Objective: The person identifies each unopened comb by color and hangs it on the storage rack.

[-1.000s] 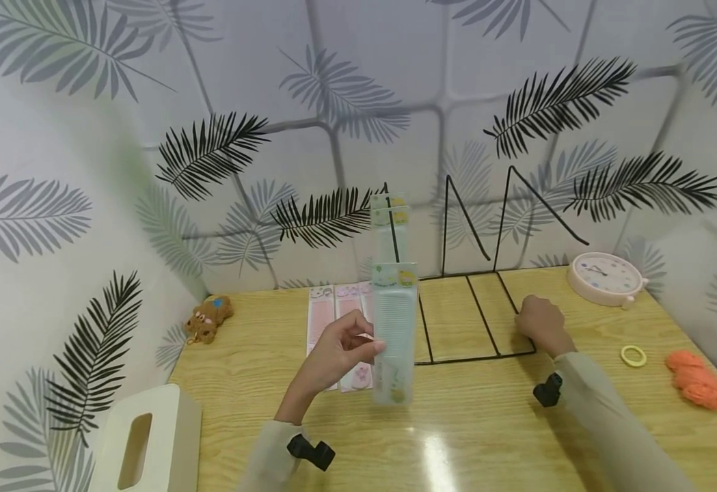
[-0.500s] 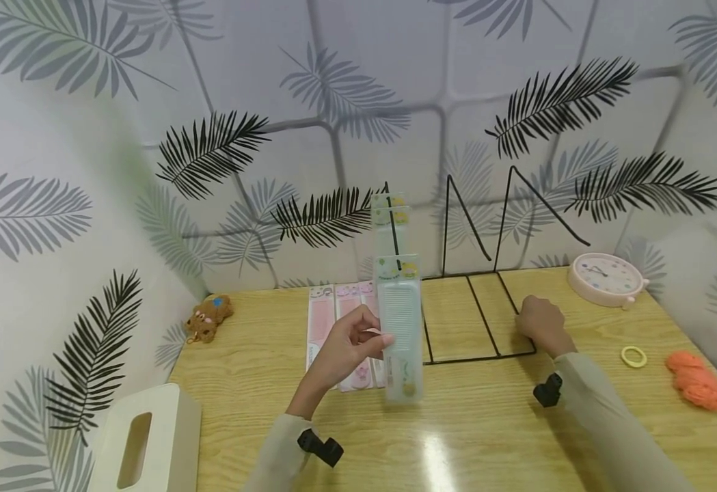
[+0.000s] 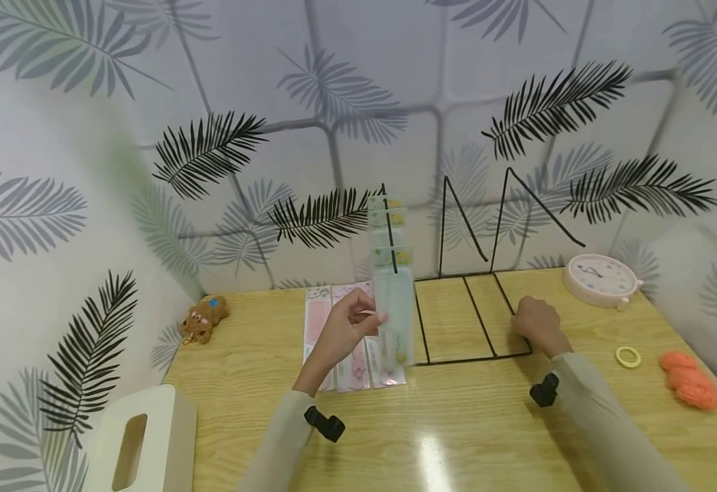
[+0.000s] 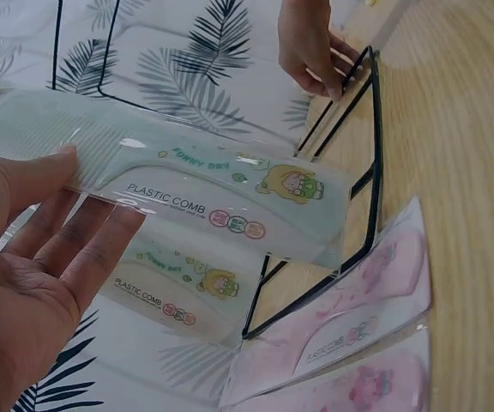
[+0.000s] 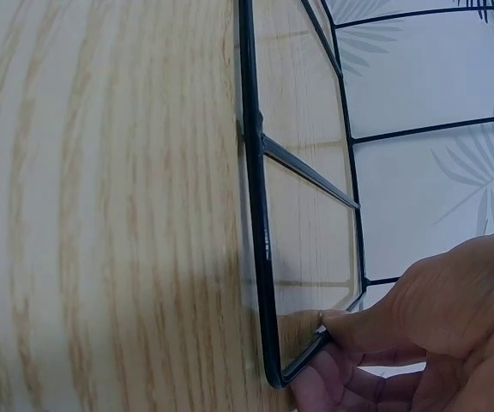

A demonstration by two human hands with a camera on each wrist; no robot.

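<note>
Two hands work over a wooden tabletop (image 3: 456, 424). At the far left edge stands a cream tissue box (image 3: 143, 441), and further back a small brown plush bear (image 3: 203, 318) lies near the wall. Next come pink packaged combs (image 3: 340, 335) lying flat side by side on the wood. The left hand (image 3: 344, 333) holds a pale green packaged comb (image 3: 393, 301) upright just above them; its grip is a pinch, thumb on one face and nearly straight fingers (image 4: 75, 249) on the other, at the toothed end of the pack. This comb sits at the left end of the black wire rack (image 3: 469, 321), close in front of two more green comb packs (image 3: 387, 219) already leaning upright there. In the left wrist view the held pack reads "PLASTIC COMB". Further right, the right hand (image 3: 533, 326) rests on the rack's front right corner, its fingertips (image 5: 350, 330) curled over the wire frame and pressing it to the tabletop. Beyond it lie a pink round clock (image 3: 600, 279), a yellow ring (image 3: 628, 356) and an orange yarn bundle (image 3: 689, 380).
</note>
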